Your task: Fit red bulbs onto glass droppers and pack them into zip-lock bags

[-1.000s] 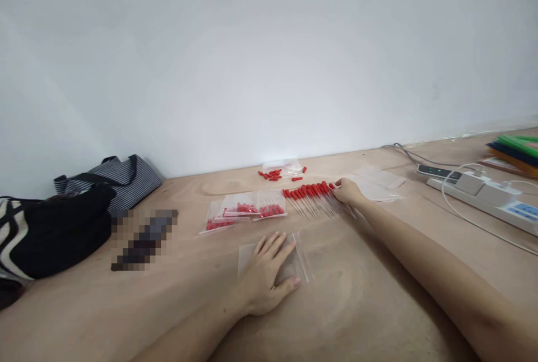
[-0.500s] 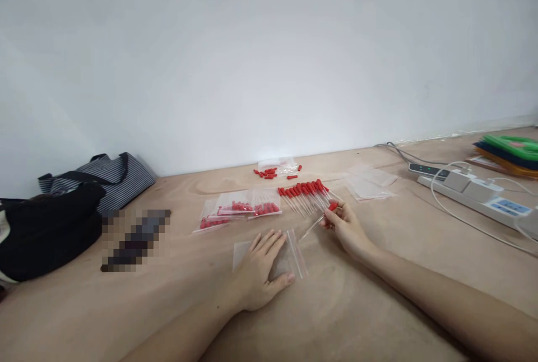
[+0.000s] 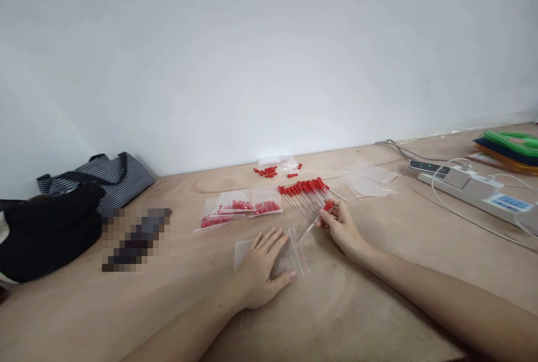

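My left hand (image 3: 263,269) lies flat with fingers spread on a clear zip bag (image 3: 297,258), pressing it against the table. In my right hand (image 3: 338,224) a glass dropper (image 3: 309,230) with a red rubber bulb is pinched near the bulb. Its thin tip points down and left, at the zip edge of the bag; whether it is inside the opening I cannot tell. Beyond my right hand, several more red-bulbed droppers (image 3: 303,191) lie side by side in a row. Filled bags of droppers (image 3: 264,207) overlap to the left of that row.
Loose red bulbs (image 3: 269,171) and a clear bag (image 3: 277,162) lie near the wall. Flat bags (image 3: 370,180) are stacked right of the droppers. A power strip (image 3: 474,194) with cables is at the right. A striped bag (image 3: 130,182) and black cloth item (image 3: 54,233) stand left.
My right hand has moved slightly left with the dropper, bringing its tip to the bag's zip edge. My left hand stays flat on the bag.
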`<act>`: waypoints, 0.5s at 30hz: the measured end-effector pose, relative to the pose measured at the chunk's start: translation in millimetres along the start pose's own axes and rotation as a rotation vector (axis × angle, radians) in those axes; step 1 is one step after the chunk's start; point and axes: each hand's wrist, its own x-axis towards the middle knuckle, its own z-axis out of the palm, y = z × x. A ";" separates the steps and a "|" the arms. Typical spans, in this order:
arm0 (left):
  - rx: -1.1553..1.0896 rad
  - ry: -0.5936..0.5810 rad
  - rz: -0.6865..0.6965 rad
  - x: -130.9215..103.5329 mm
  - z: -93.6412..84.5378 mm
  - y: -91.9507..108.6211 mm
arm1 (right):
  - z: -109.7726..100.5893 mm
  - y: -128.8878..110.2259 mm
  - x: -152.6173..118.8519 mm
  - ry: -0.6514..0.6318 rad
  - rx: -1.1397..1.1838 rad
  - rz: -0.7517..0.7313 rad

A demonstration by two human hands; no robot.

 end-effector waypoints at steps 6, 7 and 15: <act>-0.013 -0.005 -0.005 0.3 -0.4 1.2 | 7.5 -1.5 -5.6 -0.039 0.090 0.109; -0.016 -0.007 -0.015 0.3 -0.8 2.0 | 8.5 -0.8 -7.2 -0.056 0.096 0.119; -0.071 0.143 -0.051 1.9 0.9 7.7 | 7.0 2.2 -17.1 -0.359 -0.265 -0.079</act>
